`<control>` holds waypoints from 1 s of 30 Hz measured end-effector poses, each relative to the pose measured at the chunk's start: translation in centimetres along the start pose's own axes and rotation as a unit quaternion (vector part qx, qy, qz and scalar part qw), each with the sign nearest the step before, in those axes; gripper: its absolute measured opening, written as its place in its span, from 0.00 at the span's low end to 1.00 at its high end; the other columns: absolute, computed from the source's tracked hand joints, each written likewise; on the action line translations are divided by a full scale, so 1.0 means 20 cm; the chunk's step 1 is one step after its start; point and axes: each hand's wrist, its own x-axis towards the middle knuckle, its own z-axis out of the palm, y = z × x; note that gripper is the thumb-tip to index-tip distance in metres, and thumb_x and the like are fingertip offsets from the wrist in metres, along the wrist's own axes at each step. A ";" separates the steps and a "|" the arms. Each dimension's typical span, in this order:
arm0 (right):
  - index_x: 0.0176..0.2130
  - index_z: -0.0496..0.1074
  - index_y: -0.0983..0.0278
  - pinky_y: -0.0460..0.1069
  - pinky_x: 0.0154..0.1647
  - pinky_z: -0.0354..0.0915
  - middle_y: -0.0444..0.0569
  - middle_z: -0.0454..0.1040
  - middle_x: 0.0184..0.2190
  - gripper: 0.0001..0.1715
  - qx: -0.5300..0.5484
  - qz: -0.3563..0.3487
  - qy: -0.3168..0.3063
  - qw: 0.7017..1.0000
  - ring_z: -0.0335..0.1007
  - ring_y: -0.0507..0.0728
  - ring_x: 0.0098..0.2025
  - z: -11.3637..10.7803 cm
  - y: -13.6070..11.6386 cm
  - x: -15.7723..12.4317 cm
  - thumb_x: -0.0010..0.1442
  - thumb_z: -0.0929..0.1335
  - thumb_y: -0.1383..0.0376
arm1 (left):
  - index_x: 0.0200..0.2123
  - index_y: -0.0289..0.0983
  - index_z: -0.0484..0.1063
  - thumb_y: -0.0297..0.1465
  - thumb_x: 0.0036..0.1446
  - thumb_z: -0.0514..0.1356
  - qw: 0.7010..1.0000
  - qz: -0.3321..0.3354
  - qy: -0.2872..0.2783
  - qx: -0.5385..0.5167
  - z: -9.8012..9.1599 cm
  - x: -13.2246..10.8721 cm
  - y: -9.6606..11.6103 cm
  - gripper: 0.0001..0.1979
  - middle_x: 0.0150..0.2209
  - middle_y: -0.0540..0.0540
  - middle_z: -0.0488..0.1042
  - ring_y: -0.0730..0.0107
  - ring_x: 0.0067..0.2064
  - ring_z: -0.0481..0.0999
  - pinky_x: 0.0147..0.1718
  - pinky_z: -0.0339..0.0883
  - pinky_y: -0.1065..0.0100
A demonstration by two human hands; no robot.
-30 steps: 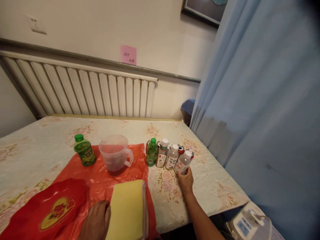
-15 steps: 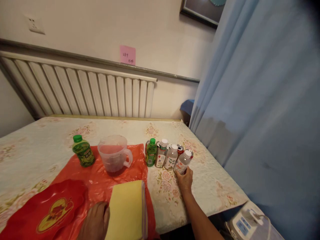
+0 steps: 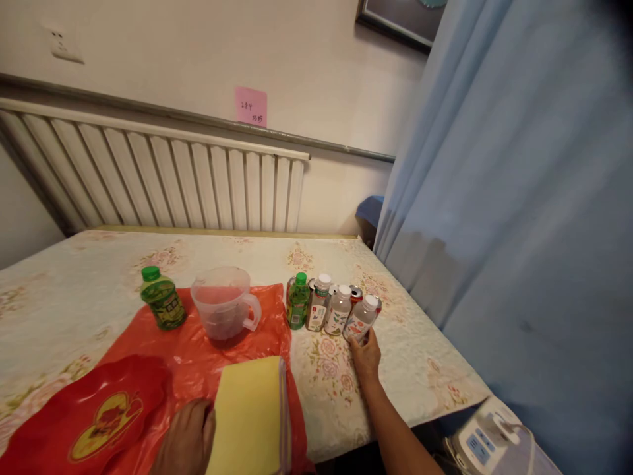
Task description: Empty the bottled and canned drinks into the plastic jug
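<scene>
My right hand has its fingers round the lower part of a clear white-capped bottle, the rightmost in a row. Left of it stand another white-capped bottle, a bottle with a red and white label and a small green bottle. Several cans stand behind them, partly hidden. My left hand rests on the red plastic sheet, beside a folded yellow cloth; its fingers lie close together, and whether anything is under them is hidden.
A clear measuring jug stands on the red sheet, with a large green bottle to its left. A red scalloped tray lies at the front left. A blue curtain hangs at the right, above a power strip.
My right hand has shifted very slightly at the base of the rightmost bottle. The view has moved a little; otherwise the objects stand as before.
</scene>
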 end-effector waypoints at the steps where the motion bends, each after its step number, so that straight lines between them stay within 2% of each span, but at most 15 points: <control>1: 0.50 0.69 0.66 0.53 0.40 0.67 0.55 0.77 0.43 0.32 0.004 0.002 -0.002 1.000 0.73 0.64 0.41 0.00 0.00 0.00 0.46 0.70 0.55 | 0.43 0.38 0.69 0.42 0.63 0.45 1.000 -0.002 -0.001 -0.001 0.00 0.00 0.00 0.18 0.44 0.41 0.74 0.56 0.48 0.71 0.50 0.64 0.56; 8: 0.52 0.69 0.69 0.54 0.42 0.68 0.58 0.75 0.45 0.35 0.023 0.003 0.003 1.000 0.72 0.64 0.43 0.00 0.02 0.01 0.46 0.69 0.55 | 0.42 0.38 0.70 0.42 0.62 0.46 1.000 0.008 0.011 -0.004 -0.01 0.00 0.00 0.18 0.42 0.41 0.75 0.57 0.46 0.72 0.49 0.65 0.56; 14: 0.50 0.70 0.68 0.55 0.45 0.68 0.59 0.73 0.45 0.33 0.021 -0.015 0.013 1.000 0.70 0.65 0.45 0.00 0.03 0.02 0.46 0.69 0.56 | 0.42 0.38 0.69 0.43 0.62 0.45 1.000 0.008 0.013 -0.004 -0.01 -0.01 0.01 0.19 0.43 0.42 0.74 0.56 0.47 0.72 0.49 0.66 0.56; 24: 0.50 0.70 0.70 0.56 0.45 0.68 0.59 0.73 0.45 0.33 0.006 -0.018 0.006 1.000 0.70 0.64 0.44 0.01 0.05 0.02 0.48 0.68 0.56 | 0.43 0.38 0.68 0.43 0.64 0.45 1.000 0.006 -0.009 -0.001 -0.02 0.00 0.02 0.19 0.44 0.41 0.73 0.56 0.47 0.71 0.49 0.64 0.55; 30: 0.52 0.69 0.70 0.54 0.45 0.68 0.59 0.73 0.46 0.35 0.005 -0.007 0.015 1.000 0.71 0.63 0.44 0.02 0.05 0.01 0.47 0.68 0.55 | 0.42 0.38 0.68 0.42 0.64 0.45 1.000 0.014 0.006 0.005 -0.01 0.00 0.01 0.17 0.43 0.42 0.73 0.56 0.47 0.71 0.50 0.64 0.55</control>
